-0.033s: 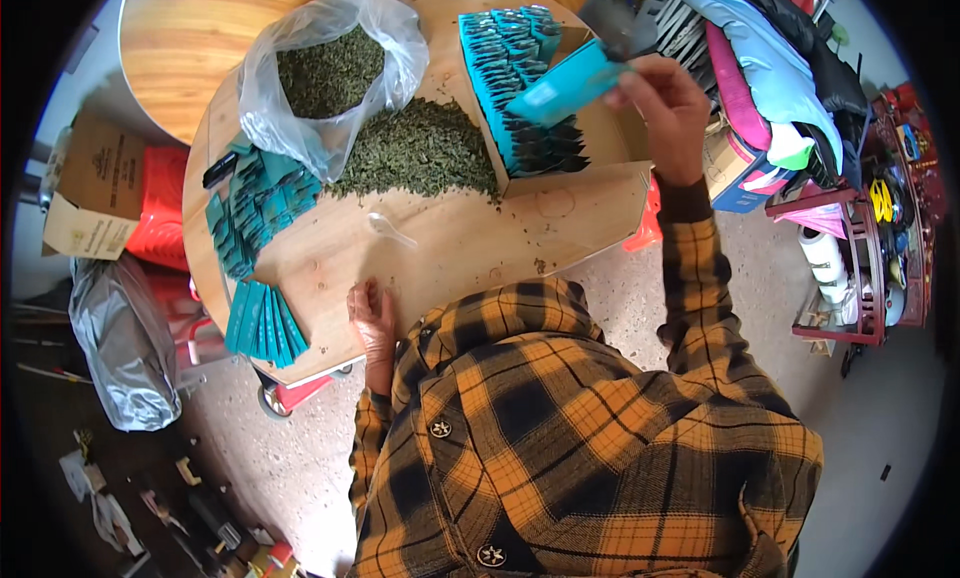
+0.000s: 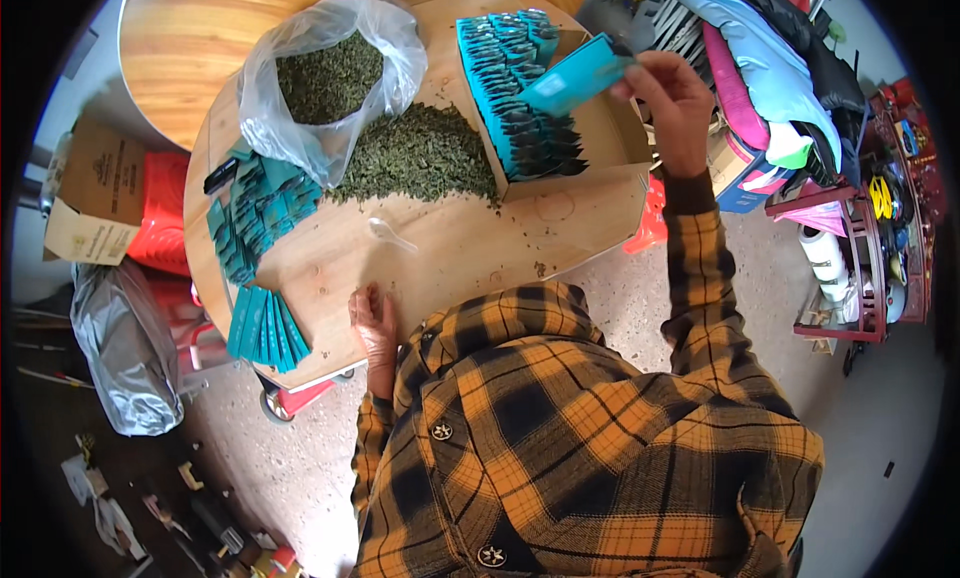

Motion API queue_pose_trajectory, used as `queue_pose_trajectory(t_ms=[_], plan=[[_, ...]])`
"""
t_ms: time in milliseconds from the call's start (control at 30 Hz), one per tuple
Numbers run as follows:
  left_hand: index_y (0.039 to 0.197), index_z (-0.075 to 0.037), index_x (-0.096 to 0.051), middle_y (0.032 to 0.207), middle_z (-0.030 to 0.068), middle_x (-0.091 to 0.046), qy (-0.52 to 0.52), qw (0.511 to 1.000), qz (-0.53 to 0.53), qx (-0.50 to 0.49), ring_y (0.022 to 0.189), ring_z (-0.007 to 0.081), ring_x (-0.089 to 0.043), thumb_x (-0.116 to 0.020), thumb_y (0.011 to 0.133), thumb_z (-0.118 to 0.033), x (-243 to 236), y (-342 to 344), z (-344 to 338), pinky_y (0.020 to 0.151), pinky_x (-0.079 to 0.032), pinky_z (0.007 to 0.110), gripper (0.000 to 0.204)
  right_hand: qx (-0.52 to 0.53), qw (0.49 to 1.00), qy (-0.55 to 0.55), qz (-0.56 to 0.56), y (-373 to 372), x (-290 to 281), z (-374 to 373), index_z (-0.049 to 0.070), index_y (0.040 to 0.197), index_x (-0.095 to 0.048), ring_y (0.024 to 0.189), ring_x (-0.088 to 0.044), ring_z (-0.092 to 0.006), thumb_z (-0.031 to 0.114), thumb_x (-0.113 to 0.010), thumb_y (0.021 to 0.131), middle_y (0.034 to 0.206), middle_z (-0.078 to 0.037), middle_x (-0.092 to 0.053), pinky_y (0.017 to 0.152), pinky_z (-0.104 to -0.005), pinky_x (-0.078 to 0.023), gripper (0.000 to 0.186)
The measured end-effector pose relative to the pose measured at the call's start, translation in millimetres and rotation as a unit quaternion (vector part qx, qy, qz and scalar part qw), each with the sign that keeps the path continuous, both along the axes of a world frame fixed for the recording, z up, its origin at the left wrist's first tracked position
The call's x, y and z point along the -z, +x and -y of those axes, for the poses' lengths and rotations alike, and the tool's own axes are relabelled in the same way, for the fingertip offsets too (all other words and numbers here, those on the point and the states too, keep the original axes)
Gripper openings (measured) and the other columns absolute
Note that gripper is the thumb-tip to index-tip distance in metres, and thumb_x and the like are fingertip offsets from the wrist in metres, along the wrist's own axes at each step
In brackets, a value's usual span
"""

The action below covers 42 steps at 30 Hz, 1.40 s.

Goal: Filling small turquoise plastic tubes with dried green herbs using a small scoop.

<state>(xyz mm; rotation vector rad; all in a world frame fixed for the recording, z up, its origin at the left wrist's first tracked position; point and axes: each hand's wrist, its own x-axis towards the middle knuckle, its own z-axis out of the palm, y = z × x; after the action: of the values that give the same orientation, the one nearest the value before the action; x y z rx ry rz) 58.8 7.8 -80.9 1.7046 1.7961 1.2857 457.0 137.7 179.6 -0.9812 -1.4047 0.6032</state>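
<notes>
My right hand pinches a teal packet over an open cardboard box packed with rows of similar upright packets. My left hand rests at the table's near edge, fingers loosely bent and apart, apparently empty. A white spoon lies above it. Dried green leaves are heaped beside an open clear plastic bag of the same leaves. At the left lie a pile of teal packets and a fanned group of flat ones.
The round wooden table adjoins another wooden top. Cardboard, red stools and a silver bag stand left. Folded textiles and a cluttered red rack are at the right.
My right hand and the packet have moved very slightly upward. My left hand stays where it was.
</notes>
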Motion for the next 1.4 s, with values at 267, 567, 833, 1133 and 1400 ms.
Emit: queue_pose_trajectory(t_ms=[267, 567, 833, 1133, 1400], plan=[[0.101, -0.002, -0.058, 0.093, 0.0158, -0.057, 0.008, 0.998, -0.052, 0.024, 0.083, 0.0314, -0.057, -0.064, 0.078, -0.004, -6.4, 3.2, 0.5, 0.072, -0.049, 0.038, 0.024, 0.044, 0.998, -0.032, 0.039, 91.5, 51.7, -104.4, 0.002, 0.092, -0.063, 0.068, -0.063, -0.0083, 0.005, -0.062, 0.088, 0.076, -0.002, -0.064, 0.061, -0.0213, -0.049, 0.006], [0.102, -0.002, -0.057, 0.095, 0.0166, -0.058, 0.01, 0.997, -0.061, 0.042, 0.088, 0.0342, -0.055, -0.059, 0.08, 0.0, -7.7, 3.1, 2.4, 0.078, -0.046, 0.041, 0.022, 0.03, 0.994, -0.097, 0.04, 102.3, 115.5, -155.2, 0.001, 0.092, -0.062, 0.071, -0.063, -0.0093, 0.003, -0.06, 0.087, 0.08, -0.002, -0.064, 0.063, -0.0215, -0.051, 0.005], [0.105, -0.004, -0.056, 0.099, 0.0166, -0.058, 0.008, 0.995, -0.083, 0.053, 0.091, 0.0337, -0.055, -0.057, 0.081, 0.002, -0.4, -0.8, 2.1, 0.08, -0.046, 0.04, 0.024, -0.018, 0.991, -0.135, 0.005, 91.3, 127.5, -172.5, 0.001, 0.09, -0.063, 0.07, -0.063, -0.0094, 0.004, -0.063, 0.086, 0.079, -0.002, -0.063, 0.065, -0.0222, -0.052, 0.005], [0.106, -0.005, -0.058, 0.101, 0.0156, -0.058, 0.036, 0.992, -0.103, 0.069, 0.092, 0.0325, -0.055, -0.054, 0.082, 0.003, -10.7, 3.3, -1.2, 0.082, -0.045, 0.04, 0.026, -0.038, 0.988, -0.148, -0.003, 87.5, 148.2, -188.6, 0.003, 0.092, -0.064, 0.07, -0.062, -0.0089, 0.005, -0.064, 0.086, 0.079, -0.002, -0.063, 0.065, -0.0222, -0.051, 0.006], [0.104, -0.004, -0.059, 0.1, 0.0157, -0.058, 0.039, 0.99, -0.114, 0.068, 0.091, 0.0328, -0.055, -0.052, 0.082, 0.005, -10.0, 2.6, -1.2, 0.081, -0.045, 0.04, 0.025, -0.028, 0.984, -0.175, 0.005, 79.7, 152.5, -187.8, 0.003, 0.095, -0.064, 0.072, -0.063, -0.0089, 0.005, -0.063, 0.087, 0.081, -0.002, -0.064, 0.067, -0.0212, -0.051, 0.008]])
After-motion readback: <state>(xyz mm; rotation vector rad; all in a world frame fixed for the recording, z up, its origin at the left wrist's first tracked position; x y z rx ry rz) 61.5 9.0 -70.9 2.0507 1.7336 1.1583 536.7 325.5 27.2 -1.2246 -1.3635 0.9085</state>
